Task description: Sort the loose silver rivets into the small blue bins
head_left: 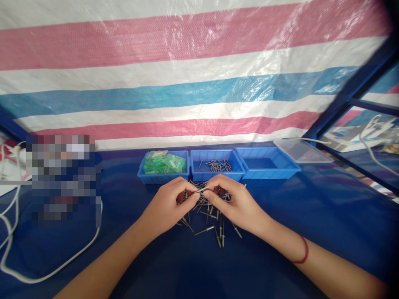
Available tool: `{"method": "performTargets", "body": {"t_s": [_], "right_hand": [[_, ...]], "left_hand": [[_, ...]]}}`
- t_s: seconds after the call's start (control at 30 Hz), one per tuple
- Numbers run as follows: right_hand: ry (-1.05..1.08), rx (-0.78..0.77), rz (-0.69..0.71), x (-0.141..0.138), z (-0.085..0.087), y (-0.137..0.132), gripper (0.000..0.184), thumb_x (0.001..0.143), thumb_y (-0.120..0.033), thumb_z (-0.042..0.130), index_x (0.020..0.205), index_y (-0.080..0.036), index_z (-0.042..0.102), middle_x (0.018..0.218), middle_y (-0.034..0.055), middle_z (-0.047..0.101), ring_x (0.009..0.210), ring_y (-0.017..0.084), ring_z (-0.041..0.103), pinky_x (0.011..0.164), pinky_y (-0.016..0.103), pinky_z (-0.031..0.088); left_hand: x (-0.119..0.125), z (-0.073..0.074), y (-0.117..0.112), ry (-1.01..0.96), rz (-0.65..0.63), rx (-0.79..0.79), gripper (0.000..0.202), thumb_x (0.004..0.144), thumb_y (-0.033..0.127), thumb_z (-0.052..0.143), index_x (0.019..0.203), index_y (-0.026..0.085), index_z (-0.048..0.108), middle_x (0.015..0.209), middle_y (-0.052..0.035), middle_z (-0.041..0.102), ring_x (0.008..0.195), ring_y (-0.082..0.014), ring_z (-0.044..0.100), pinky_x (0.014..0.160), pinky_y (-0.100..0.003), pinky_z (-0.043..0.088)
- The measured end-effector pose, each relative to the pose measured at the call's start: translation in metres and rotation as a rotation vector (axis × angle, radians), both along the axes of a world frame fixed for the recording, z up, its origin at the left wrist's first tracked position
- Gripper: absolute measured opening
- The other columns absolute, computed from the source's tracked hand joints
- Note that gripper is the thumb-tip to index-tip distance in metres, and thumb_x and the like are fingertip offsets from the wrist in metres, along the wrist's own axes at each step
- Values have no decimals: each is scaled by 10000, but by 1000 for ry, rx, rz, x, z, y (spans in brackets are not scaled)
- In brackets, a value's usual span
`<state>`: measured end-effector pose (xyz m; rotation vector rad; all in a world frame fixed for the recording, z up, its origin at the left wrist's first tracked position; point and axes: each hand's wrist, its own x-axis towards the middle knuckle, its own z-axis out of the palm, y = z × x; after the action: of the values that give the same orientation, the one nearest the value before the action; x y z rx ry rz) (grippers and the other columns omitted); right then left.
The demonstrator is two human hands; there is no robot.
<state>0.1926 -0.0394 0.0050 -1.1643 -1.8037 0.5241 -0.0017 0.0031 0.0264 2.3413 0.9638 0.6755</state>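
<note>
My left hand and my right hand meet over a pile of small metal rivets on a blue table. Both hands are closed in a pinch on one thin metal rivet held level between their fingertips. A red string band circles my right wrist. Just behind the hands stand three blue trays in a row: the left tray holds green packets, the middle tray holds several rivets, the right tray looks bare inside.
A striped pink, white and blue tarp hangs behind the table. A clear plastic lid lies at the back right. A white cable loops at the left beside a blurred-out patch. A dark blue frame post slants at the right.
</note>
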Motion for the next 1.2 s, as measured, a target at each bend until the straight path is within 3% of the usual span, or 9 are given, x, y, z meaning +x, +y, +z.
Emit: {"method": "performTargets", "body": {"t_s": [0.13, 0.37, 0.53, 0.67, 0.87, 1.0, 1.2], "right_hand": [[143, -59, 20, -3, 0, -1, 102, 865, -293, 575, 855, -193, 595, 768, 15, 589, 678, 136, 539, 630, 271, 454], [126, -71, -49, -6, -4, 0, 150, 874, -278, 553, 764, -185, 595, 686, -1, 544, 595, 116, 478, 542, 254, 399], [54, 19, 3, -5, 0, -1, 87, 864, -213, 557, 806, -187, 616, 704, 3, 556, 608, 114, 497, 534, 246, 404], [-31, 124, 37, 0, 3, 0, 118, 880, -180, 525, 892, -191, 642, 837, 46, 642, 752, 148, 590, 661, 279, 485], [-342, 310, 15, 8, 3, 3, 190, 919, -223, 485, 949, -182, 668, 916, 79, 678, 824, 186, 613, 757, 351, 479], [-395, 336, -106, 18, 3, 10, 195, 920, -233, 485, 948, -176, 670, 923, 76, 679, 843, 194, 595, 763, 351, 444], [-562, 348, -482, 45, -1, 30, 250, 930, -306, 471, 921, -168, 680, 882, 93, 677, 817, 234, 544, 688, 351, 360]], "left_hand": [[3, -6, -3, -36, 15, 17, 139, 888, 273, 524, 817, 181, 601, 720, 18, 510, 624, -98, 476, 610, -223, 384], [7, -10, -6, 18, -7, 12, 126, 866, 285, 560, 805, 182, 601, 707, 24, 478, 649, -106, 481, 614, -225, 377], [9, -11, -6, 34, 6, -3, 161, 887, 297, 517, 809, 187, 604, 716, 14, 510, 671, -118, 507, 607, -228, 384], [7, -13, -4, -19, 89, -1, 116, 867, 292, 543, 819, 192, 577, 733, 20, 535, 651, -110, 507, 611, -224, 397], [5, -16, -3, -63, 140, 33, 78, 857, 270, 548, 851, 192, 559, 754, 21, 563, 650, -103, 513, 634, -221, 419], [4, -11, -2, -60, 146, 52, 199, 858, 279, 547, 1044, 206, 549, 829, 13, 590, 639, -100, 521, 636, -224, 435], [-2, -8, 4, 93, 171, 143, 256, 893, 270, 468, 1133, 210, 535, 899, -18, 619, 728, -140, 579, 697, -261, 449]]}}
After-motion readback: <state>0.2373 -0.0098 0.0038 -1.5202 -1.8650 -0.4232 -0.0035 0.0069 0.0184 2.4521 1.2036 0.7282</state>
